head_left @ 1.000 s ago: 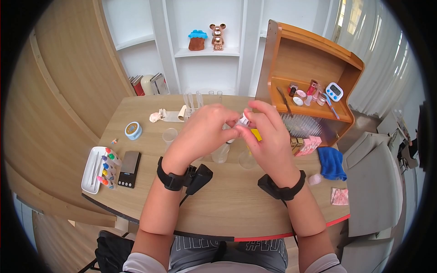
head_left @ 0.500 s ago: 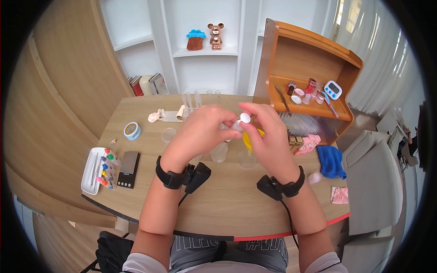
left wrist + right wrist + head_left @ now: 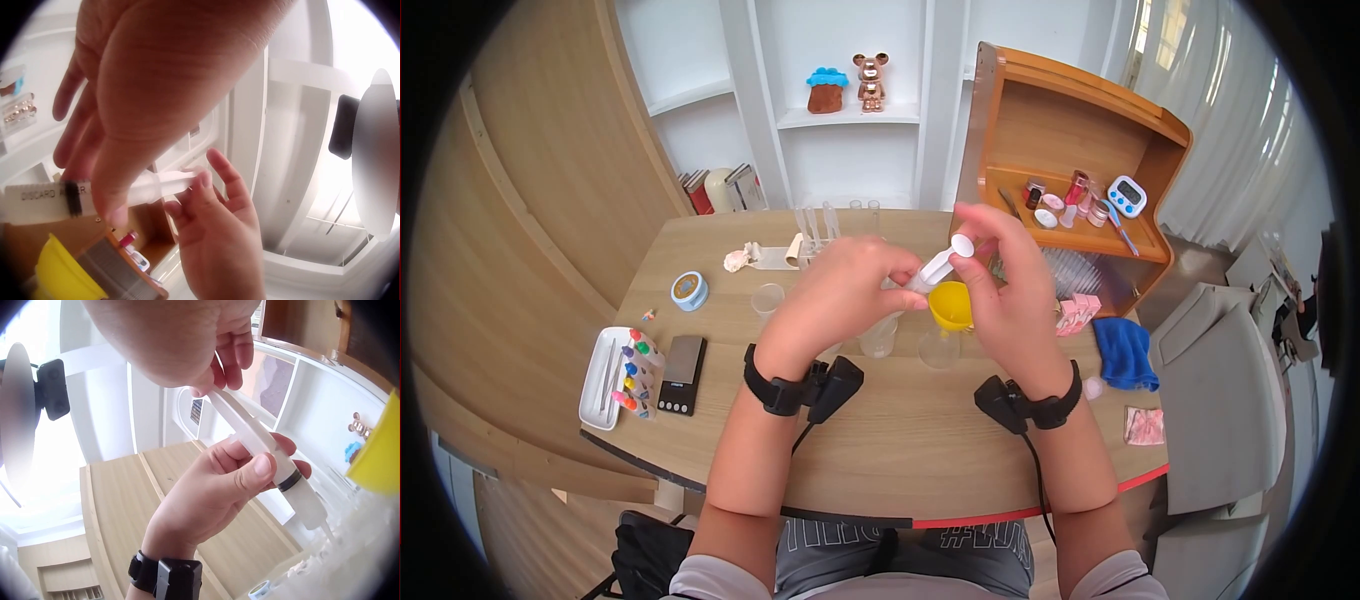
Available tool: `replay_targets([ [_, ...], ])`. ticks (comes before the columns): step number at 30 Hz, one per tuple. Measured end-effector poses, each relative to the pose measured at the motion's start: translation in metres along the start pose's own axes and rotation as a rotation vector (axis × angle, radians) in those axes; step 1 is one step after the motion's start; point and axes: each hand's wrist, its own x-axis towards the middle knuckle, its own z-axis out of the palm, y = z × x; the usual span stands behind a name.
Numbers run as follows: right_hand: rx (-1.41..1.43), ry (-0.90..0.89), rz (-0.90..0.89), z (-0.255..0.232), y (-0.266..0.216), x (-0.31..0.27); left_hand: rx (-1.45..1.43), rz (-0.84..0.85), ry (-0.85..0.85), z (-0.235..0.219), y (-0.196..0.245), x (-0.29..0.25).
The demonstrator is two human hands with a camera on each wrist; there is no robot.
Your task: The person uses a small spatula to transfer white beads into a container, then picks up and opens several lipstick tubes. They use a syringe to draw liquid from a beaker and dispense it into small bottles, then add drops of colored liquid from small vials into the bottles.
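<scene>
A clear syringe with a black plunger seal lies across both hands. My left hand (image 3: 840, 290) grips its barrel (image 3: 297, 494) between thumb and fingers. My right hand (image 3: 1015, 295) pinches the white plunger (image 3: 940, 265) by its round end, and the plunger stands drawn partly out. The syringe's tip (image 3: 329, 532) points down in the right wrist view. Just below the hands a yellow funnel (image 3: 950, 305) sits on a clear flask (image 3: 940, 350). A second clear flask (image 3: 878, 340) stands left of it, partly behind my left hand.
A test tube rack (image 3: 810, 250), a clear cup (image 3: 767, 298) and a blue-white round container (image 3: 689, 291) stand on the table. Leftward are a black scale (image 3: 682, 375), coloured dropper bottles (image 3: 638, 375) and a white tray (image 3: 602, 400). A blue cloth (image 3: 1125, 352) lies rightward, by a wooden shelf unit (image 3: 1080, 110).
My right hand has moved right, away from my left hand, with the plunger's end, and more of the white plunger shows. The yellow funnel is more exposed between the hands.
</scene>
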Motion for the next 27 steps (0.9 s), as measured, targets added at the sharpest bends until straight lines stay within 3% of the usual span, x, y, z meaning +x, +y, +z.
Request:
replay_targets([
  [19, 0.021, 0.120, -0.041, -0.029, -0.004, 0.009, 0.092, 0.042, -0.008, 0.004, 0.007, 0.001],
  [22, 0.060, 0.180, 0.013, -0.022, -0.007, 0.005, 0.067, 0.057, 0.062, 0.008, 0.005, 0.002],
  [25, -0.146, 0.105, -0.135, -0.020, 0.004, 0.004, 0.071, 0.073, 0.070, 0.007, 0.007, 0.004],
  [27, -0.136, 0.088, -0.178, -0.017, 0.006, 0.007, 0.058, 0.084, 0.102, 0.009, 0.004, 0.004],
])
